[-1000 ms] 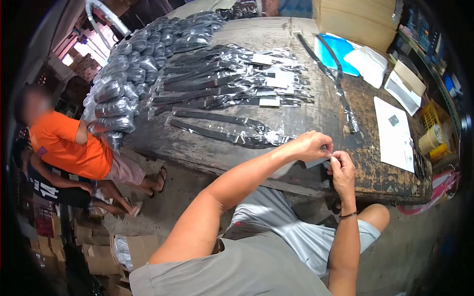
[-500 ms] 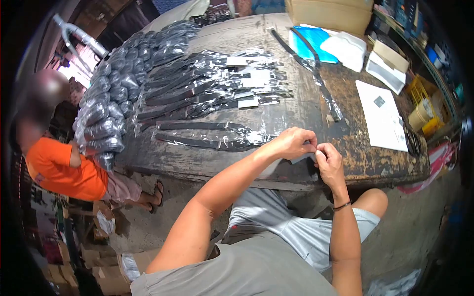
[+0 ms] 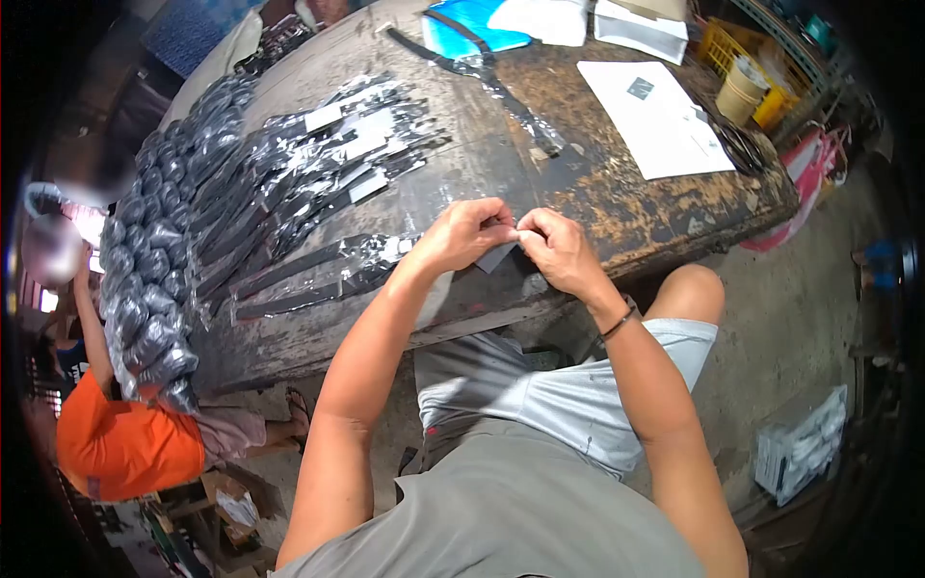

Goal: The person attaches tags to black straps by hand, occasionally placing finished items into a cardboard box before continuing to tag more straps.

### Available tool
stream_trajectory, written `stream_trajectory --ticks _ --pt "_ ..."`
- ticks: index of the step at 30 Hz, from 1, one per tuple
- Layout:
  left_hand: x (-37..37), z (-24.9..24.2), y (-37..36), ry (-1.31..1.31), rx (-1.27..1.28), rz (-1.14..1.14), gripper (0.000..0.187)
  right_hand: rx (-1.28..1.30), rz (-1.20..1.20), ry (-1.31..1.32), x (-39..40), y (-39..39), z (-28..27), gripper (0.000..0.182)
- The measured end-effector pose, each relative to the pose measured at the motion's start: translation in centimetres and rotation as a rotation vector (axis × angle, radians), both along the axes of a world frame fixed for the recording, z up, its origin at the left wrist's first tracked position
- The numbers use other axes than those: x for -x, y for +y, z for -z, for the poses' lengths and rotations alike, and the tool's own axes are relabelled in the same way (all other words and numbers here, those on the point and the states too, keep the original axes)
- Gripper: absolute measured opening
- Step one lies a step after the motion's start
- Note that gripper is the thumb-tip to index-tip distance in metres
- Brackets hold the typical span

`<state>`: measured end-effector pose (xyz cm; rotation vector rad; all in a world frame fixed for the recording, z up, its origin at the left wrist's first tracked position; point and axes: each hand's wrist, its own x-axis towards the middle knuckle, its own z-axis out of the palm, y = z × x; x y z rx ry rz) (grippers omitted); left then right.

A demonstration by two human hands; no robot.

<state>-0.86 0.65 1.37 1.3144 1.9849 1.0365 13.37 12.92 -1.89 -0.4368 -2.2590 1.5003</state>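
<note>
Just beside the left hand (image 3: pixel 469 234), a small grey piece (image 3: pixel 495 258).

The small flat piece (image 3: pixel 494 258) at the fingertips is plain grey. The straps (image 3: pixel 332 289) are black under clear plastic that glints white, and white labels (image 3: pixel 324 118) break up the dark pile. The wrapped bundles (image 3: pixel 152 265) run smoky grey to near black with silvery highlights. The tabletop (image 3: pixel 617 226) is dark grey-brown, mottled with tan and ochre patches toward the right. A bright blue sheet (image 3: pixel 472 34) contrasts with a white paper (image 3: pixel 660 135) bearing a dark square (image 3: pixel 640 89). The person wears a grey-olive shirt (image 3: pixel 530 511), pale silvery-grey shorts (image 3: pixel 578 405) and a dark wristband (image 3: pixel 618 323); a co-worker's shirt (image 3: pixel 130 448) is vivid orange. The crate (image 3: pixel 771 112) is yellow, the roll (image 3: pixel 742 94) beige, the bag (image 3: pixel 807 183) pink and whitish.
</note>
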Motion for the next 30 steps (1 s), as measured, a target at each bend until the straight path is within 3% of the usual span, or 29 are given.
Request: stream_trajectory --ticks 5,9,12,15,19,21,24,25,30 --pt "0.2 0.5 0.3 0.155 -0.04 0.078 0.015 -0.085 -0.006 0.041 0.1 0.3 0.6 0.019" --pt "0.4 0.5 0.5 0.181 -0.044 0.077 0.019 0.078 -0.018 0.041 0.3 0.6 1.4 0.015" --pt "1.0 2.9 1.3 0.192 -0.118 0.026 0.036 0.256 -0.086 0.093 0.3 0.5 1.0 0.029" --pt "0.4 1.2 1.0 0.032 -0.095 0.031 0.048 0.381 -0.123 0.079 -0.1 -1.4 -2.1 0.048" --pt "0.7 0.5 0.7 -0.119 -0.168 0.007 0.042 0.272 -0.153 0.001 -0.1 -1.2 -2.4 0.052" --pt "1.5 -0.4 -0.2 -0.087 -0.15 -0.003 0.042 0.25 -0.14 0.031 -0.3 -0.8 -1.7 0.047" --pt "3.4 2.0 -0.3 0.126 -0.109 -0.097 0.046 0.303 -0.117 0.023 -0.2 0.2 -0.2 0.04" --pt "3.8 1.8 -0.4 0.141 0.011 -0.073 0.045 0.345 -0.071 0.073 -0.2 0.2 -0.2 0.036" --pt "4.4 0.2 -0.8 -0.012 0.13 0.079 0.057 0.569 -0.076 0.241 0.2 0.5 0.0 0.024"
